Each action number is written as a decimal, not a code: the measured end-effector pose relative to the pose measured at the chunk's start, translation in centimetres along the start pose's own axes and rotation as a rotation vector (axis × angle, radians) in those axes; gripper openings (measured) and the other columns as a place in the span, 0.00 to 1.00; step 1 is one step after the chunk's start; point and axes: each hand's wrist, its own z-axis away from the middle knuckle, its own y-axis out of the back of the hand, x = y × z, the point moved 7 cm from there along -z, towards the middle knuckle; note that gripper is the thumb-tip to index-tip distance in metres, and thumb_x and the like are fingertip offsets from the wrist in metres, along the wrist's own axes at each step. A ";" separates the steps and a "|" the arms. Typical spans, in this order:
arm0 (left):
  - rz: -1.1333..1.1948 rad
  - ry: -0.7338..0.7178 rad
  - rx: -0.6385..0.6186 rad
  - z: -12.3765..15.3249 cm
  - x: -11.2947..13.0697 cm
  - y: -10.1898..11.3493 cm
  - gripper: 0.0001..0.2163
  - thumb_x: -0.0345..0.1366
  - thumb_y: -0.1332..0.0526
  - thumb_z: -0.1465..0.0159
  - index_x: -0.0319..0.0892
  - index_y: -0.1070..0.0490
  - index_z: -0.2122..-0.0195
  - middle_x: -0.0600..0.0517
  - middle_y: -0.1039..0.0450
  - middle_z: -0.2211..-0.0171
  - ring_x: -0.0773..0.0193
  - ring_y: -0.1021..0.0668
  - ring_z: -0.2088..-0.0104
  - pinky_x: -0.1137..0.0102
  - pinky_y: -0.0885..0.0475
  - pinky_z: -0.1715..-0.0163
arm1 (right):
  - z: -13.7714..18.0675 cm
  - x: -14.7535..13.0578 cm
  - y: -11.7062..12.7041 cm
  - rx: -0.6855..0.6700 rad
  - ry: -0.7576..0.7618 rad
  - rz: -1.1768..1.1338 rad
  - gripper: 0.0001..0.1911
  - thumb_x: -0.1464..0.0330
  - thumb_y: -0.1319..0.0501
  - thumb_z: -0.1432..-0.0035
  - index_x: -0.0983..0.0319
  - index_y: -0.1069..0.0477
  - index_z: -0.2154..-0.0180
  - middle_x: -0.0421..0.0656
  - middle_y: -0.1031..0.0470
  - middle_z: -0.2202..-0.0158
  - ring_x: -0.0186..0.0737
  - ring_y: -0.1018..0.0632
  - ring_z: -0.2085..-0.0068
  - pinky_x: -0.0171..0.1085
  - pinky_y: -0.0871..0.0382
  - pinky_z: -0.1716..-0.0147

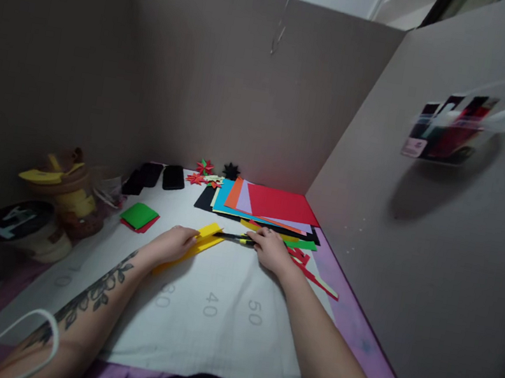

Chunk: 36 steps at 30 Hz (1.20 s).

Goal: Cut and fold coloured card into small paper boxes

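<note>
My left hand [175, 243] pinches a folded piece of yellow paper [210, 232], its lower layer slanting down toward me beneath the fingers. In my right hand [270, 249] is a pair of scissors [231, 236] with dark blades and yellow marks near the handles. The blades point left and meet the right end of the yellow paper. My right fingers are closed around the handles, which are mostly hidden. Beside that hand lie a green paper strip [304, 245] and red paper scraps [317, 281].
Coloured sheets [279, 204] are stacked at the back, near folded paper stars [204, 166]. Green and red squares [139, 216] lie at left, with a black phone-like object [173, 178] behind. Containers [39, 231] line the left wall; a clear pouch [456, 129] hangs at right.
</note>
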 end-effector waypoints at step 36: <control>0.021 0.021 0.291 0.6 -1.9 4.5 0.18 0.32 0.53 0.38 0.43 0.28 0.52 0.48 0.25 0.52 0.57 0.25 0.54 0.67 0.33 0.54 | 0.8 -3.4 2.9 0.222 0.252 -0.007 0.26 0.76 0.47 0.43 0.54 0.33 0.44 0.48 0.30 0.49 0.46 0.35 0.46 0.52 0.58 0.39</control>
